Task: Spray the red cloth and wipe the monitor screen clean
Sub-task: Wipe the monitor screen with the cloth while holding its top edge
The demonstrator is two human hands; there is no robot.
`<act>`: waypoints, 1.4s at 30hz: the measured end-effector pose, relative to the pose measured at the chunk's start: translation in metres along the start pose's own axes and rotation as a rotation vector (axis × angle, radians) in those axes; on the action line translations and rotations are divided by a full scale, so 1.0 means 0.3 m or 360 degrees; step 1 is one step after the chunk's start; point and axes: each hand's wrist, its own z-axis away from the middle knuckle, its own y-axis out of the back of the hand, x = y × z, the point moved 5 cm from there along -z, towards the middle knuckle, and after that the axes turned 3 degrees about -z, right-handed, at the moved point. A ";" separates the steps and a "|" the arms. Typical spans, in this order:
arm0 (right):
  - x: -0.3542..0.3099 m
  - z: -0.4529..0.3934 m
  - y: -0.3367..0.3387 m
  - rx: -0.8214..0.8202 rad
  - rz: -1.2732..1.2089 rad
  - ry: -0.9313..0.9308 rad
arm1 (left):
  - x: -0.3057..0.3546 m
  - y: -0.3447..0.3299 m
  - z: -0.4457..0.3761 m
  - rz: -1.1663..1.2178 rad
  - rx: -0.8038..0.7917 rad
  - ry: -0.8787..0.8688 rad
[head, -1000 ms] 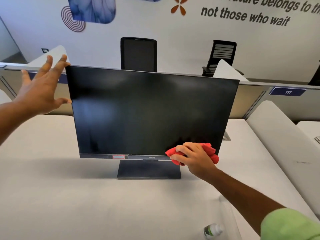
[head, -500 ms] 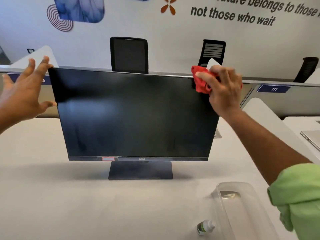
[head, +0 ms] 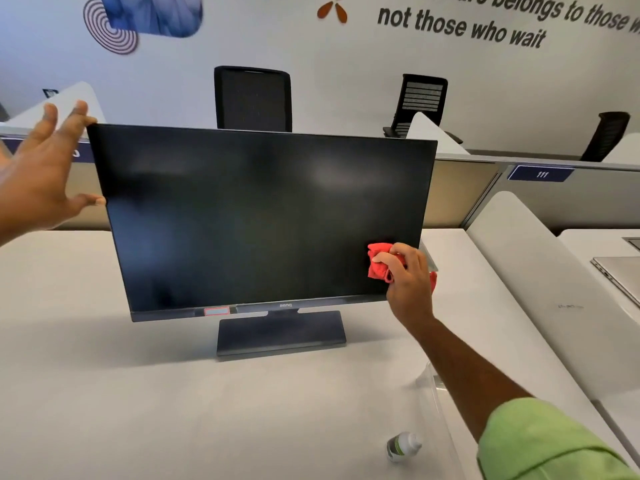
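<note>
Right hand [head: 408,282] fingers clamped on red cloth [head: 379,261] at monitor [head: 259,216] lower-right edge, left hand [head: 38,181] fingers apart

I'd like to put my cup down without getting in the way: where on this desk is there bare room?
The desk is bare in front of the monitor stand and across its left side. The right near corner is crowded: the small bottle, a clear tray, and the right hand wiping with the red cloth.

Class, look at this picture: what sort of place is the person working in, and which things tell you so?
Most likely an open-plan office: a monitor on a desk, mesh office chairs behind low partitions, and a motivational slogan on the wall.
</note>
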 end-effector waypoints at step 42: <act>-0.459 0.371 -0.112 0.0874 -0.1125 -0.2059 | 0.363 0.245 0.097 0.0266 0.0044 -0.0201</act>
